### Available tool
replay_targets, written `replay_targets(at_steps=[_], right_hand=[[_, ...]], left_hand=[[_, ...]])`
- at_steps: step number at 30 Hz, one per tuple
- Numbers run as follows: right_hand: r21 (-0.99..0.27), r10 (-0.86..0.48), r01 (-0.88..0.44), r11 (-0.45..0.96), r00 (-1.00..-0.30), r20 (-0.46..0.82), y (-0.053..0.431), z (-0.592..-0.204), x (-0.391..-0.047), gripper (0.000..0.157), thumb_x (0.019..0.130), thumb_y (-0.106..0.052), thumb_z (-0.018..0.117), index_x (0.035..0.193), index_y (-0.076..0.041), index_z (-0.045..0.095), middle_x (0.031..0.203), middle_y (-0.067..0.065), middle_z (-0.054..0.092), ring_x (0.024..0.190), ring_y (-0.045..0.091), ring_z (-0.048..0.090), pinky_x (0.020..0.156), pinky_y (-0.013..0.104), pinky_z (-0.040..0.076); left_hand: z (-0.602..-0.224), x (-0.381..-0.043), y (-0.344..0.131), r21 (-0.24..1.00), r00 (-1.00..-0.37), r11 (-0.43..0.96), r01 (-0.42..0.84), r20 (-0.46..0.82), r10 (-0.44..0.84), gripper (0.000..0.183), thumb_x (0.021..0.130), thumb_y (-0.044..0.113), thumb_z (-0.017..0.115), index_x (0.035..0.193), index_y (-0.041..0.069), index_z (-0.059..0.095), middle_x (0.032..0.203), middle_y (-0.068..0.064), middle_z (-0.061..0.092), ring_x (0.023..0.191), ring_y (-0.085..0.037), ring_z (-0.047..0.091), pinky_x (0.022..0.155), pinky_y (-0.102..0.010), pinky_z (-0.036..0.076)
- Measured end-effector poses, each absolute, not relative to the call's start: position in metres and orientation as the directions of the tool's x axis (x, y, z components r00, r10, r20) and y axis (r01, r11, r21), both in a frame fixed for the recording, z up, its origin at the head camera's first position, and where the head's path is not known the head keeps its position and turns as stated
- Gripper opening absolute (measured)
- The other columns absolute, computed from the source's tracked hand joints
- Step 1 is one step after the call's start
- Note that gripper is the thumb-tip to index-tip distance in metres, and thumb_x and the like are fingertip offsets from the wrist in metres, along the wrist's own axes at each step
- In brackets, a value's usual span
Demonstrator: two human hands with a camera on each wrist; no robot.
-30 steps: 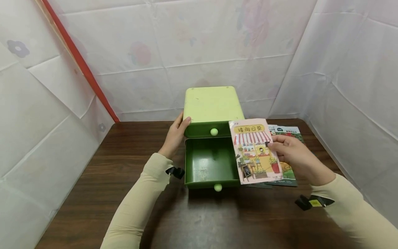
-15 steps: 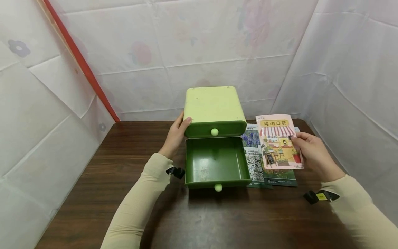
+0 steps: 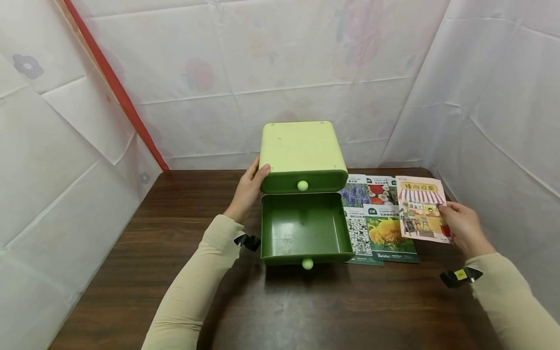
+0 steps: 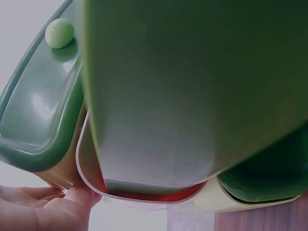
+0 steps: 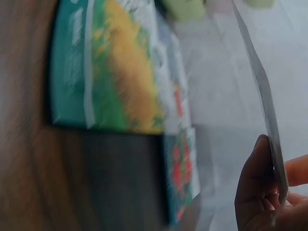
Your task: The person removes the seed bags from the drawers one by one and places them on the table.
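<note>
A light green cabinet [image 3: 302, 146] with dark green drawers stands at the middle of the table's back. Its upper drawer [image 3: 284, 182] is in, and the drawer below [image 3: 306, 228] is pulled out with nothing inside. My left hand [image 3: 247, 192] grips the cabinet's left side, thumb over the top front corner. My right hand [image 3: 465, 228] pinches a pink seed packet [image 3: 422, 209] by its right edge. The packet is held up, overlapping other seed packets; the right wrist view shows it edge-on between thumb and fingers.
Several seed packets lie beside the cabinet: a yellow-flower one [image 3: 389, 238] in front, a white-flower one [image 3: 359, 233], a purple-flower one [image 3: 354, 194] and a red-flower one [image 3: 379, 192]. White floral sheeting [image 3: 284, 87] encloses the dark wooden table [image 3: 197, 291].
My right hand has carried the pink packet rightward, from over the open drawer's right edge to the right of the packets, uncovering them. My left hand has stayed at the cabinet.
</note>
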State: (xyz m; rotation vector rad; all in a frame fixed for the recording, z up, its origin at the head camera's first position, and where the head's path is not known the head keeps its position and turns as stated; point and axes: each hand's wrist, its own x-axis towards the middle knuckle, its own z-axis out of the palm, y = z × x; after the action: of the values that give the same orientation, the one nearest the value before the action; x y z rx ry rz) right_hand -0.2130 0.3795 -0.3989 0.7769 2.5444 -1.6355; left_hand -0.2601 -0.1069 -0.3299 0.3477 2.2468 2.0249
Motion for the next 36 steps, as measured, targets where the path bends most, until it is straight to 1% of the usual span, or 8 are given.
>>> replay_targets(at_steps=[6, 11, 20, 24, 28, 31, 33, 36], right_hand=[[-0.802, 0.434, 0.502, 0.324, -0.832, -0.345, 0.395, -0.423, -0.211, 0.059, 0.103, -0.031, 0.035, 0.151, 0.002, 0.031, 0.079, -0.007, 0.054, 0.061, 0.004, 0.057, 0.056, 0.031, 0.057], [-0.759, 0.459, 0.534, 0.372, -0.817, -0.35, 0.403, -0.439, -0.211, 0.057, 0.103, -0.027, 0.034, 0.15, 0.006, 0.031, 0.108, 0.015, 0.052, 0.069, 0.005, 0.053, 0.055, 0.026, 0.053], [-0.716, 0.44, 0.482, 0.506, -0.858, -0.267, 0.404, -0.454, -0.21, 0.055, 0.102, -0.023, 0.038, 0.141, 0.015, 0.039, 0.124, 0.029, 0.048, 0.087, 0.019, 0.051, 0.057, 0.021, 0.045], [-0.713, 0.427, 0.466, 0.524, -0.868, -0.254, 0.401, -0.454, -0.208, 0.053, 0.1, -0.022, 0.039, 0.138, 0.016, 0.043, 0.115, 0.026, 0.053, 0.08, 0.015, 0.052, 0.057, 0.022, 0.047], [-0.702, 0.415, 0.472, 0.534, -0.869, -0.269, 0.4, -0.452, -0.204, 0.052, 0.098, -0.022, 0.04, 0.131, 0.018, 0.047, 0.084, 0.012, 0.062, 0.058, 0.009, 0.051, 0.049, 0.03, 0.049], [-0.679, 0.416, 0.488, 0.548, -0.863, -0.285, 0.4, -0.45, -0.202, 0.051, 0.097, -0.023, 0.041, 0.126, 0.017, 0.05, 0.067, 0.002, 0.06, 0.048, 0.011, 0.049, 0.045, 0.034, 0.047], [-0.652, 0.429, 0.498, 0.572, -0.859, -0.28, 0.399, -0.449, -0.202, 0.049, 0.096, -0.023, 0.042, 0.123, 0.017, 0.053, 0.068, 0.005, 0.062, 0.052, 0.017, 0.052, 0.047, 0.035, 0.046], [-0.608, 0.448, 0.505, 0.613, -0.856, -0.26, 0.399, -0.447, -0.202, 0.047, 0.097, -0.024, 0.046, 0.119, 0.016, 0.056, 0.089, 0.02, 0.065, 0.078, 0.027, 0.057, 0.056, 0.033, 0.043]], left_hand=[[-0.332, -0.261, -0.108, 0.991, -0.969, 0.086, 0.101, 0.079, 0.235, 0.07, 0.102, 0.045, 0.046, 0.159, 0.026, 0.01, 0.165, 0.001, 0.014, 0.146, -0.024, 0.032, 0.113, -0.049, 0.037], [-0.331, -0.261, -0.108, 0.992, -0.969, 0.076, 0.097, 0.076, 0.236, 0.07, 0.102, 0.046, 0.046, 0.159, 0.026, 0.011, 0.165, 0.002, 0.015, 0.144, -0.023, 0.035, 0.111, -0.048, 0.04], [-0.331, -0.26, -0.107, 0.993, -0.967, 0.07, 0.094, 0.074, 0.246, 0.07, 0.103, 0.045, 0.045, 0.159, 0.025, 0.009, 0.165, 0.001, 0.014, 0.143, -0.024, 0.037, 0.109, -0.049, 0.041], [-0.344, -0.27, -0.11, 0.994, -0.966, 0.057, 0.092, 0.075, 0.246, 0.069, 0.102, 0.045, 0.045, 0.159, 0.028, 0.009, 0.165, 0.002, 0.014, 0.141, -0.025, 0.04, 0.107, -0.05, 0.044], [-0.356, -0.28, -0.111, 0.995, -0.968, 0.047, 0.09, 0.076, 0.237, 0.068, 0.101, 0.05, 0.047, 0.157, 0.036, 0.011, 0.164, 0.006, 0.015, 0.138, -0.024, 0.042, 0.105, -0.05, 0.045], [-0.358, -0.281, -0.111, 0.995, -0.969, 0.039, 0.094, 0.082, 0.233, 0.068, 0.099, 0.054, 0.048, 0.156, 0.04, 0.013, 0.163, 0.008, 0.017, 0.138, -0.022, 0.043, 0.106, -0.05, 0.045], [-0.358, -0.281, -0.111, 0.995, -0.969, 0.035, 0.099, 0.088, 0.23, 0.069, 0.097, 0.057, 0.05, 0.155, 0.042, 0.015, 0.163, 0.009, 0.018, 0.138, -0.022, 0.043, 0.106, -0.05, 0.045], [-0.358, -0.28, -0.11, 0.994, -0.969, 0.035, 0.103, 0.093, 0.227, 0.072, 0.095, 0.06, 0.051, 0.155, 0.042, 0.015, 0.163, 0.009, 0.019, 0.137, -0.021, 0.044, 0.105, -0.049, 0.045]])
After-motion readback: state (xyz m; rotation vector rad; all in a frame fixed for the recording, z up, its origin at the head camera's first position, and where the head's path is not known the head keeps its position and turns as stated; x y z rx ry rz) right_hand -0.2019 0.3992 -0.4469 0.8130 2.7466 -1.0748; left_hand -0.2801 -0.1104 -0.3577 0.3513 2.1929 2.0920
